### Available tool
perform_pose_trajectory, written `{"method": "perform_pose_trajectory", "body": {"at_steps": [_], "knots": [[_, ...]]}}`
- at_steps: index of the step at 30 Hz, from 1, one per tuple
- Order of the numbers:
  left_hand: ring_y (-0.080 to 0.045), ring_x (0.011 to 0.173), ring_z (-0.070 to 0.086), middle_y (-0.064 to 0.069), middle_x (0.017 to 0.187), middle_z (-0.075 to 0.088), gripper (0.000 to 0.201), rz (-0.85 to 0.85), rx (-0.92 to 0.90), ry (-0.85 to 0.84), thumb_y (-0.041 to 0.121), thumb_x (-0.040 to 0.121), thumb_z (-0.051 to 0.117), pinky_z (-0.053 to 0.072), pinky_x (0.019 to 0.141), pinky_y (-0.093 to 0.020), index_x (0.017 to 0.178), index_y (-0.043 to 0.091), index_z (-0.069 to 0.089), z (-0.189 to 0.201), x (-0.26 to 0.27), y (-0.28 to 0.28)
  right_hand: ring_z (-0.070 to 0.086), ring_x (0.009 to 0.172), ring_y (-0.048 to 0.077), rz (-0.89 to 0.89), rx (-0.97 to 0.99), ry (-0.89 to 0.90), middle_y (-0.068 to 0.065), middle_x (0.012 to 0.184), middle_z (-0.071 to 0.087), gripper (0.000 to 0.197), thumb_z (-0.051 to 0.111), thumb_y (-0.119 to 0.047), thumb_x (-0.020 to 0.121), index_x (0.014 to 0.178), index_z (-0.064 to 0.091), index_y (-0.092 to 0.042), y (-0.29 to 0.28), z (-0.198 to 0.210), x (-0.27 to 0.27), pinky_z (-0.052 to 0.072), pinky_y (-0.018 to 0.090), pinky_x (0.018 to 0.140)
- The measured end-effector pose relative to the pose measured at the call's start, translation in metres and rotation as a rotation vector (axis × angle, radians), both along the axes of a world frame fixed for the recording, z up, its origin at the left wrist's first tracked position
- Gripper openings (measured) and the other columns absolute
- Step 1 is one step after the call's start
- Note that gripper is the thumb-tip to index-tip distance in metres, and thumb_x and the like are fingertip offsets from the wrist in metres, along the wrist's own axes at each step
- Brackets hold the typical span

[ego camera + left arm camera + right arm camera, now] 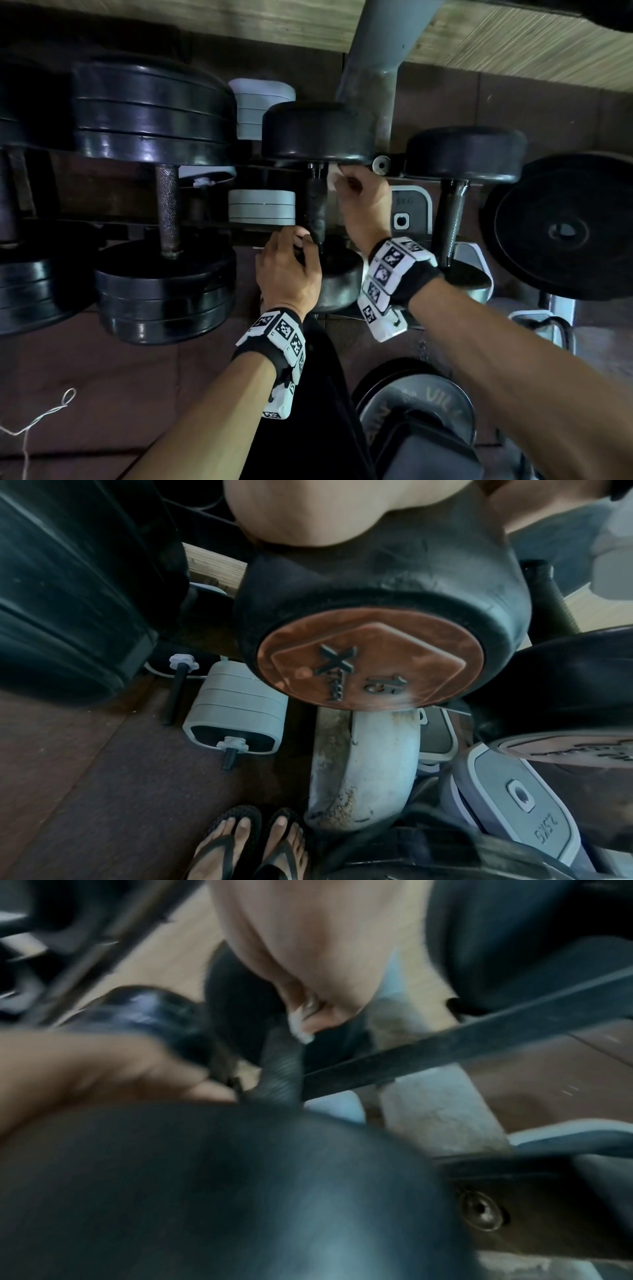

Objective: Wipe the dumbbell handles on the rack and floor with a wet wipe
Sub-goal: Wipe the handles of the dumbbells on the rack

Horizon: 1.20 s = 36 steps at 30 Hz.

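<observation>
A black dumbbell lies on the rack, its dark knurled handle [315, 209] running away from me between two round heads. My left hand [287, 270] grips the near end, fingers curled over the near head [369, 669] by the handle. My right hand [363, 202] pinches a white wet wipe [331, 180] against the right side of the handle's far end, just under the far head [317, 133]. In the blurred right wrist view the wipe [301, 1027] shows at my fingertips, touching the handle [281, 1069].
A big plate-loaded dumbbell [154, 113] with a steel handle [166, 209] lies to the left. Another black dumbbell [466, 154] and a loose plate [561, 229] lie to the right. Grey weights [240, 710] sit on the brown floor, beside the grey rack post [383, 51].
</observation>
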State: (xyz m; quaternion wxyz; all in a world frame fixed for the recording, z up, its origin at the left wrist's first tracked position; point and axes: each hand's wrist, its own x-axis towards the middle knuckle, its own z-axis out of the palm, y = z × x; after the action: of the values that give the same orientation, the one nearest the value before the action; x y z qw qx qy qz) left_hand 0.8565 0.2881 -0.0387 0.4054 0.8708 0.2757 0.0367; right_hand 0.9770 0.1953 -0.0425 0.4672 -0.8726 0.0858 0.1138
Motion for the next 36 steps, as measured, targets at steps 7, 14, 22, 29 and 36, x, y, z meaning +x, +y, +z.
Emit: {"method": "perform_pose_trajectory", "body": {"at_steps": [7, 14, 22, 29, 36], "knots": [[-0.021, 0.07, 0.06, 0.007, 0.078, 0.06, 0.026, -0.008, -0.011, -0.003, 0.032, 0.087, 0.043, 0.044, 0.071, -0.034, 0.087, 0.017, 0.064, -0.001, 0.001, 0.0, 0.065, 0.074, 0.023, 0.163, -0.132, -0.344, 0.011, 0.089, 0.068, 0.008, 0.07, -0.005, 0.088, 0.094, 0.074, -0.003, 0.012, 0.003, -0.017, 0.046, 0.021, 0.064], [-0.021, 0.073, 0.061, 0.007, 0.08, 0.063, 0.027, -0.013, -0.011, -0.011, 0.031, 0.084, 0.043, 0.042, 0.072, -0.031, 0.09, 0.017, 0.066, -0.001, 0.001, -0.002, 0.068, 0.083, 0.035, 0.233, -0.142, -0.411, 0.014, 0.095, 0.068, 0.014, 0.066, -0.011, 0.094, 0.104, 0.074, -0.007, 0.015, 0.001, -0.014, 0.057, 0.051, 0.063], [-0.018, 0.073, 0.06, 0.014, 0.08, 0.058, 0.024, -0.029, -0.037, -0.009, 0.03, 0.084, 0.043, 0.045, 0.071, -0.033, 0.091, 0.019, 0.064, 0.001, 0.0, 0.003, 0.058, 0.064, 0.005, -0.025, -0.038, -0.161, 0.004, 0.083, 0.072, 0.011, 0.069, -0.019, 0.094, 0.09, 0.075, -0.011, 0.007, 0.011, -0.018, 0.046, 0.013, 0.067], [-0.019, 0.075, 0.062, 0.01, 0.083, 0.063, 0.023, -0.029, -0.059, -0.007, 0.03, 0.083, 0.044, 0.05, 0.073, -0.036, 0.091, 0.02, 0.064, -0.001, -0.001, 0.004, 0.063, 0.061, 0.011, -0.038, 0.009, 0.342, 0.006, 0.074, 0.067, 0.015, 0.058, -0.004, 0.093, 0.088, 0.072, -0.001, 0.017, -0.007, 0.014, 0.051, 0.027, 0.057], [-0.02, 0.075, 0.062, 0.009, 0.084, 0.063, 0.022, -0.044, -0.063, 0.018, 0.029, 0.083, 0.045, 0.05, 0.073, -0.038, 0.09, 0.021, 0.064, -0.003, -0.002, 0.005, 0.055, 0.051, -0.007, -0.096, 0.098, 0.277, -0.011, 0.063, 0.065, 0.016, 0.057, 0.002, 0.095, 0.091, 0.073, 0.002, 0.015, 0.002, 0.011, 0.042, 0.01, 0.056]]}}
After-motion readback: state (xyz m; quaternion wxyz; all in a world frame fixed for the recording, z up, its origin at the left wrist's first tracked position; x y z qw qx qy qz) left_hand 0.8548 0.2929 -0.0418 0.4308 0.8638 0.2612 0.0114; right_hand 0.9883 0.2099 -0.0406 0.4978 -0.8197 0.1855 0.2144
